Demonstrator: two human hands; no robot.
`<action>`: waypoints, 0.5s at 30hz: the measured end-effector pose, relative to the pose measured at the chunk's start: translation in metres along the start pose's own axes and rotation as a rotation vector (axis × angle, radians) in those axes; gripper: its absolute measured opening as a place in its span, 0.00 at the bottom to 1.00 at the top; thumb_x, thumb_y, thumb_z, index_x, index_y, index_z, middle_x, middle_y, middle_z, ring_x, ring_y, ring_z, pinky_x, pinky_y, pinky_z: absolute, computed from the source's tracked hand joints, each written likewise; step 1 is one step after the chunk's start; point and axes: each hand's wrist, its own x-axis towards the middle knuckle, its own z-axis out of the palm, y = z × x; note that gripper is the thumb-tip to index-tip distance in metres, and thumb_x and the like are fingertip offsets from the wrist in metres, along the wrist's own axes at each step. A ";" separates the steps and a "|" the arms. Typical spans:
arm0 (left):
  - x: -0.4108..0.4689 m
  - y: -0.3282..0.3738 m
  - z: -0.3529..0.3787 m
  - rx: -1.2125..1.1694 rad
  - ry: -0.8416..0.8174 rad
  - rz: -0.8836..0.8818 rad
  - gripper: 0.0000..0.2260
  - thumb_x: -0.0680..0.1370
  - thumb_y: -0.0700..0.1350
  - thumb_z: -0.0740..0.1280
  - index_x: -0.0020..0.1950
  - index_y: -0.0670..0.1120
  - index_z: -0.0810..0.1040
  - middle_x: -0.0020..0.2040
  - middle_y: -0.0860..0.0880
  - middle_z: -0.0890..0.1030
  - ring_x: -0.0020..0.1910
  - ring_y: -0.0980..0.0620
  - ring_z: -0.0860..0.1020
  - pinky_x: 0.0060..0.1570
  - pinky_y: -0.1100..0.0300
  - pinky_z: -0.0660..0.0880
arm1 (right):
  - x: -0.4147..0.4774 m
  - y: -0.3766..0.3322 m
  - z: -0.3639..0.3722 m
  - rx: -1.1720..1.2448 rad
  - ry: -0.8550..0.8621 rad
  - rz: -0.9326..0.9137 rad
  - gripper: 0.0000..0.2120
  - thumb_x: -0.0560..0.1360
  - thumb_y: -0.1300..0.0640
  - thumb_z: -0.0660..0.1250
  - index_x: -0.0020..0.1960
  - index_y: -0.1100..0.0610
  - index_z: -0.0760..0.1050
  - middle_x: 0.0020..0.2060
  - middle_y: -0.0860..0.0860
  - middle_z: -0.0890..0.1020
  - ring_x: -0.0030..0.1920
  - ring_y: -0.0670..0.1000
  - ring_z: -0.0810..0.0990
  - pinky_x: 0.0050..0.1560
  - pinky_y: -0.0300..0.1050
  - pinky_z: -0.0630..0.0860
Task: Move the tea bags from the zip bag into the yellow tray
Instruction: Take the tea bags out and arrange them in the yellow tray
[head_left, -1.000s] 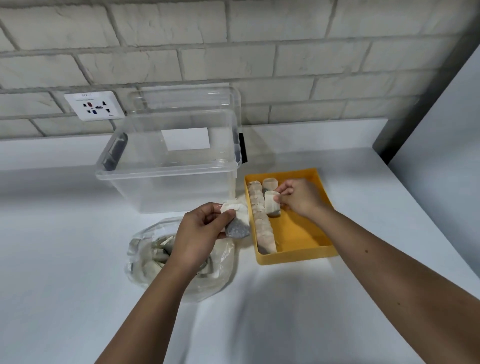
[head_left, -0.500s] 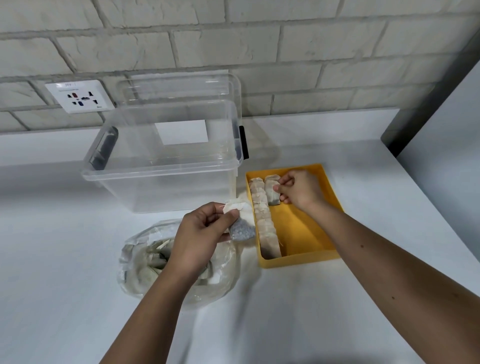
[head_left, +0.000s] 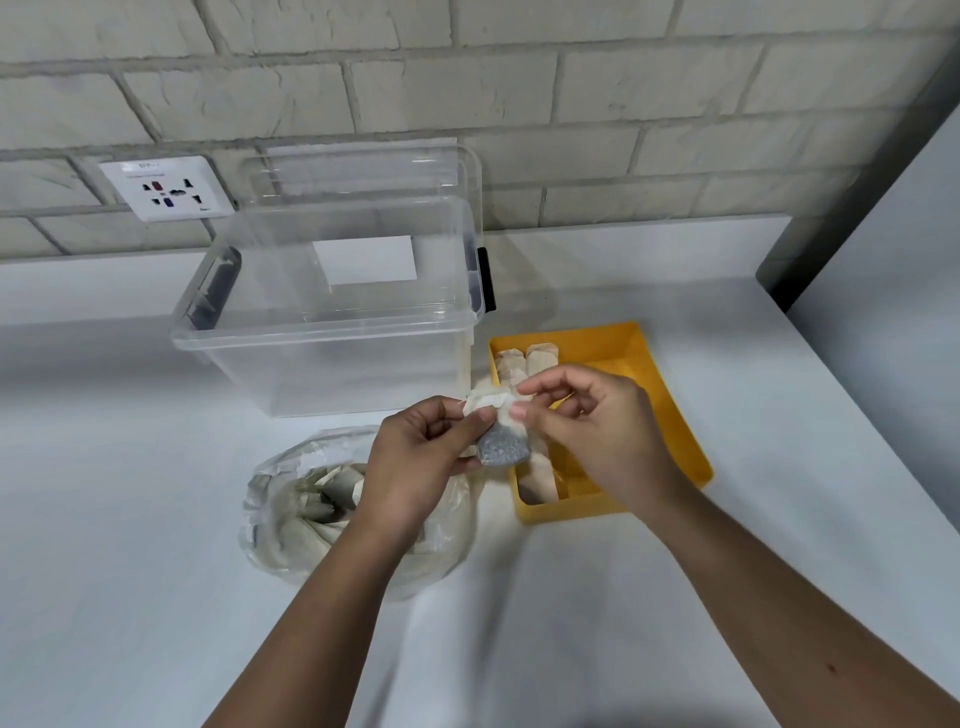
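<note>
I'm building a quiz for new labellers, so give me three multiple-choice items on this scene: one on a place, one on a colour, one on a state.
1. The zip bag lies: A) on a shelf B) on the table, in front of the clear box C) on the floor
2. The tray is: A) yellow B) blue C) red
3. The left hand: A) lies flat B) grips a cup C) pinches a tea bag

Answers: 1 B, it sits on the white surface below the box; 2 A, its walls are yellow; 3 C, thumb and fingers close on the bag's top.
</note>
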 end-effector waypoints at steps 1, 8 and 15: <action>-0.001 0.000 0.001 -0.004 -0.009 -0.002 0.11 0.75 0.40 0.73 0.50 0.32 0.79 0.48 0.33 0.83 0.46 0.44 0.84 0.52 0.44 0.82 | -0.004 0.001 0.001 -0.041 0.012 -0.012 0.09 0.68 0.54 0.78 0.47 0.51 0.84 0.35 0.45 0.83 0.30 0.43 0.75 0.35 0.37 0.77; -0.009 0.004 0.006 -0.081 -0.058 -0.044 0.06 0.76 0.39 0.71 0.48 0.36 0.82 0.42 0.43 0.85 0.39 0.52 0.85 0.36 0.63 0.81 | -0.014 0.005 -0.001 0.021 0.122 -0.081 0.05 0.68 0.57 0.78 0.42 0.56 0.84 0.32 0.43 0.84 0.32 0.44 0.81 0.34 0.39 0.79; -0.010 0.006 0.002 -0.105 -0.044 -0.050 0.04 0.76 0.40 0.71 0.41 0.43 0.81 0.34 0.50 0.84 0.34 0.55 0.83 0.38 0.62 0.82 | -0.005 0.015 -0.016 0.181 0.090 0.094 0.04 0.71 0.59 0.76 0.41 0.56 0.80 0.31 0.50 0.83 0.26 0.51 0.79 0.29 0.43 0.76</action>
